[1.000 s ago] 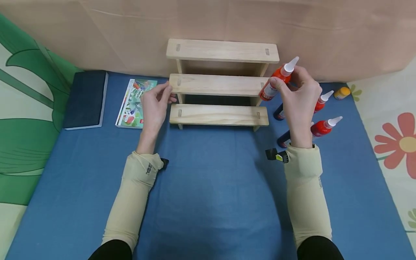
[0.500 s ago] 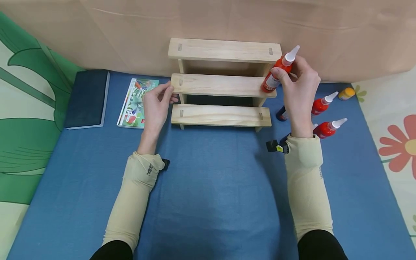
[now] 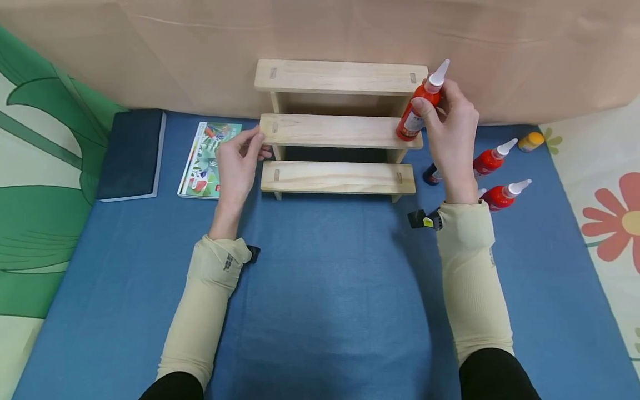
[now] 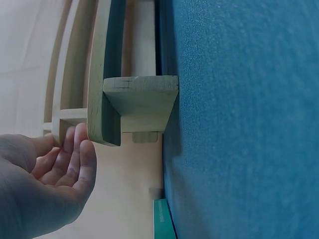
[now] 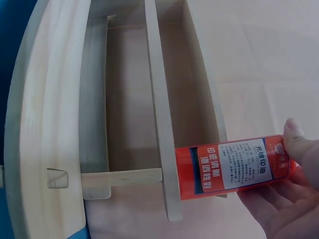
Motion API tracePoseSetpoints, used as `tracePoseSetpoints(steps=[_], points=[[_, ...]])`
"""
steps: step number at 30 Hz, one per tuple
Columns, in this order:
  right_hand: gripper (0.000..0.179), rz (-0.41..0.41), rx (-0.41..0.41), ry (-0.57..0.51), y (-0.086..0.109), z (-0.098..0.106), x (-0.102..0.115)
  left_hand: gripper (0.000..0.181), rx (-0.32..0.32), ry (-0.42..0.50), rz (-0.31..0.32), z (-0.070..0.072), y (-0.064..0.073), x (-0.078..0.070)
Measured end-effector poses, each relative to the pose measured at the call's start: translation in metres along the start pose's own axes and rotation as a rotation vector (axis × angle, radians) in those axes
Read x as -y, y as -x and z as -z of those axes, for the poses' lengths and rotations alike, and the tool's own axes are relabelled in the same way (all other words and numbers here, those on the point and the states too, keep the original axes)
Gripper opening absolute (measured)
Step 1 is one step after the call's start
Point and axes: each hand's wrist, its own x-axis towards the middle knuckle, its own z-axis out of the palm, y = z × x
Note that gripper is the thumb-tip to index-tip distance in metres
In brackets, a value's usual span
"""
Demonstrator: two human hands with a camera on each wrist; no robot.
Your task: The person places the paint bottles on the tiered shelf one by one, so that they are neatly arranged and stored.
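Note:
A three-tier wooden step shelf [image 3: 340,131] stands in the middle at the back. My left hand [image 3: 239,161] pinches the left end of its middle step between thumb and fingers, as the left wrist view [image 4: 60,174] also shows. My right hand [image 3: 452,139] grips a red bottle [image 3: 417,114] with a white pointed nozzle by its upper part. The bottle's base is right at the right end of the middle step, and the bottle leans slightly to the right. In the right wrist view the printed label of the bottle [image 5: 234,167] faces the camera.
Right of the shelf lie more red bottles [image 3: 489,161], [image 3: 501,195] with white nozzles, partly behind the right arm, and a dark one [image 3: 432,174]. A small yellow-capped bottle [image 3: 531,141] is farther back. A colourful booklet [image 3: 207,161] and dark book [image 3: 132,154] lie left.
My right hand has moved up and slightly left, bringing the red bottle from beside the shelf over the right end of the middle step. My left hand stays at the shelf.

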Motion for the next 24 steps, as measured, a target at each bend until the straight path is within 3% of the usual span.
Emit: tracePoseSetpoints(steps=[13,18,24], points=[[0.047,0.024,0.001,-0.009,0.002,-0.002,-0.007,0.034,0.014,-0.006,0.000,-0.004,-0.001,0.003],[0.053,0.029,-0.030,-0.068,0.004,0.004,-0.006,0.034,0.014,-0.006,-0.003,-0.006,-0.003,0.004],[0.054,0.012,-0.048,-0.050,0.012,0.013,0.002,0.034,0.012,-0.008,0.006,-0.003,-0.006,0.004]])
